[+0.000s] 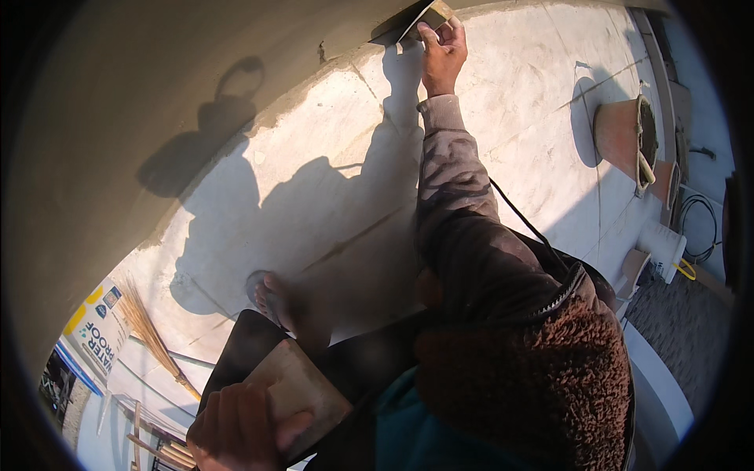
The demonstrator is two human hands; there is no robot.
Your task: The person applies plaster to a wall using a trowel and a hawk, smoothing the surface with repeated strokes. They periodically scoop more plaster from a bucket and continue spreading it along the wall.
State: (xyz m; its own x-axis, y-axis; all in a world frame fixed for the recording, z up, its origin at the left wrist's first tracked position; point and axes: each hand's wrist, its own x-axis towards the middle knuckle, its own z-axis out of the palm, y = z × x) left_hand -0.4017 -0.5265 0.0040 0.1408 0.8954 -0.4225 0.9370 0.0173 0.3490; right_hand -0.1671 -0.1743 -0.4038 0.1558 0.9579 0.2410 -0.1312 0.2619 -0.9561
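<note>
My right hand (444,56) reaches far forward, its fingers and thumb closed on a plastering blade (411,25) with a pale wooden back. The blade's thin edge lies against the wet-looking grey-brown wall (94,165), near where the wall meets the floor. Close to my body, my left hand (243,428) grips a flat, tan rectangular board (302,392), smeared on its face. The thumb lies over the board; the fingers are partly in shadow. My bare foot (271,294) in a sandal stands on the pale floor (503,102) between the two hands.
To the right, a terracotta-coloured bucket (616,137) holds dark grey material and a stick-like handle. A white bucket (660,247) with a yellow grip stands nearer, beside coiled black cable (699,228). At lower left are a straw broom (153,337) and a printed white container (94,334).
</note>
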